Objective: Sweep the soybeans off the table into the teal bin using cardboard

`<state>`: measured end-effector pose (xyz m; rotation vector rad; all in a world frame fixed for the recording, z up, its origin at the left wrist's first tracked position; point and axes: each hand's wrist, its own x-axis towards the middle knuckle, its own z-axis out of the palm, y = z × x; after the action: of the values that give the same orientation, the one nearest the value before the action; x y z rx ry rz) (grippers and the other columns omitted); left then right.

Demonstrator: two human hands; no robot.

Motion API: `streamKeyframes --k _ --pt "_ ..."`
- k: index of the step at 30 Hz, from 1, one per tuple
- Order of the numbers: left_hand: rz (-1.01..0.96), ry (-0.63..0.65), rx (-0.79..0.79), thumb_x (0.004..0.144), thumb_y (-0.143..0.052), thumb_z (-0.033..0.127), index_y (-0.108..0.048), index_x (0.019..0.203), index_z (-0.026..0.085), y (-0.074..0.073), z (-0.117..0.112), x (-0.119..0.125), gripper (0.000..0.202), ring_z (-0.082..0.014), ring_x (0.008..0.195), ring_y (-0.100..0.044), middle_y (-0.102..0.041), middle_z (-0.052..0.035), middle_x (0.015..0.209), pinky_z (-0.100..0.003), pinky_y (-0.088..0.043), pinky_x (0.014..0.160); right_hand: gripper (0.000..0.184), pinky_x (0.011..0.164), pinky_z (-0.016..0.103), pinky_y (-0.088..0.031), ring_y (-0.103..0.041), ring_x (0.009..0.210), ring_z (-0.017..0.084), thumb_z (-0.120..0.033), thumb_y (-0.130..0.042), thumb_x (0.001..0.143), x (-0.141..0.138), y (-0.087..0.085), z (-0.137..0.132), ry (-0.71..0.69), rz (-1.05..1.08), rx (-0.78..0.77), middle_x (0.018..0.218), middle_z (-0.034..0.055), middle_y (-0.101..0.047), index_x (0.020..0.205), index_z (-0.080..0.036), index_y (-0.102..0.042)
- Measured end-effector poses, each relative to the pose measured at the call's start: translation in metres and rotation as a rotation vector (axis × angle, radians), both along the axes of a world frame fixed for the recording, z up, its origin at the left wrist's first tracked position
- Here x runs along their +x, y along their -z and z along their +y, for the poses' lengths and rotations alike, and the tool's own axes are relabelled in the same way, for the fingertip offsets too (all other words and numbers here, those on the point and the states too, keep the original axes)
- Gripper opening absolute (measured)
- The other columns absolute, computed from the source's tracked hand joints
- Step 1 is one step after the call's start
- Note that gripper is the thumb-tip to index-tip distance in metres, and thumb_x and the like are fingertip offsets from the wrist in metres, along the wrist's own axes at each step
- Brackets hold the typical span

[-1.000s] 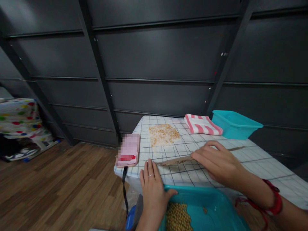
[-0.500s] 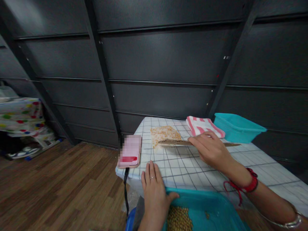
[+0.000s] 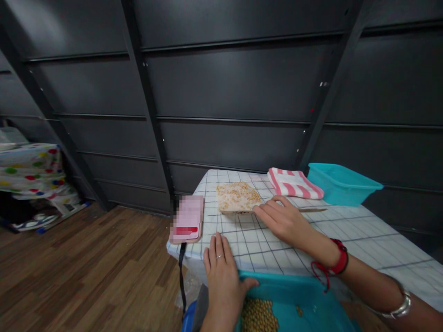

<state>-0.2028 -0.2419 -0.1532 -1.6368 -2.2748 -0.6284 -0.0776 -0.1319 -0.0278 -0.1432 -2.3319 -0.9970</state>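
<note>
My left hand lies flat at the table's near edge, fingers stretched out, thumb hooked over the rim of a teal tub that holds soybeans. My right hand reaches forward low over the checked tablecloth. It holds a thin flat brown sheet, seen nearly edge-on. The sheet's left end sits at the near edge of a square patch of pale grains spread on the cloth. A red cord is tied round my right wrist.
A pink-and-white striped folded cloth and a second teal tub stand at the table's far right. A pink phone-like item lies at the left edge, with a dark strap hanging below. A dark panelled wall stands behind.
My right hand carried the brown sheet from the near middle of the table forward to the grain patch and lowered it there. My left hand stayed on the tub rim.
</note>
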Motion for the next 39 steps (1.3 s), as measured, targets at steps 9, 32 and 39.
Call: streamKeyframes --k 9,32,39 --pt "-0.015 -0.001 0.003 0.042 -0.077 0.044 -0.040 0.124 0.003 0.003 0.000 -0.001 0.099 -0.0388 0.124 -0.034 -0.039 -0.0251 0.134 -0.056 -0.030 0.099 0.030 0.069 0.033 -0.036 -0.051 0.066 0.018 0.000 -0.036 0.076 0.032 -0.027 0.033 0.119 0.129 0.016 0.071 0.0056 -0.062 0.094 -0.012 -0.057" --pt "0.036 -0.010 0.023 0.046 -0.075 0.043 -0.043 0.122 0.004 0.001 0.000 0.004 0.092 -0.0385 0.123 -0.035 -0.042 -0.0247 0.132 -0.055 -0.029 0.098 0.042 0.075 0.035 -0.033 -0.051 0.072 0.017 0.003 -0.034 0.072 0.016 0.011 0.083 0.027 0.303 -0.045 0.075 0.0040 -0.062 0.101 -0.016 -0.058" --pt "0.057 0.054 -0.006 0.053 -0.070 0.048 -0.039 0.126 0.006 0.011 0.001 -0.003 0.090 -0.0380 0.124 -0.033 -0.039 -0.0234 0.135 -0.056 -0.028 0.098 0.036 0.073 0.034 -0.033 -0.050 0.070 0.017 0.001 -0.032 0.076 0.011 0.008 0.074 -0.023 0.262 -0.019 0.072 0.0040 -0.060 0.099 -0.014 -0.056"
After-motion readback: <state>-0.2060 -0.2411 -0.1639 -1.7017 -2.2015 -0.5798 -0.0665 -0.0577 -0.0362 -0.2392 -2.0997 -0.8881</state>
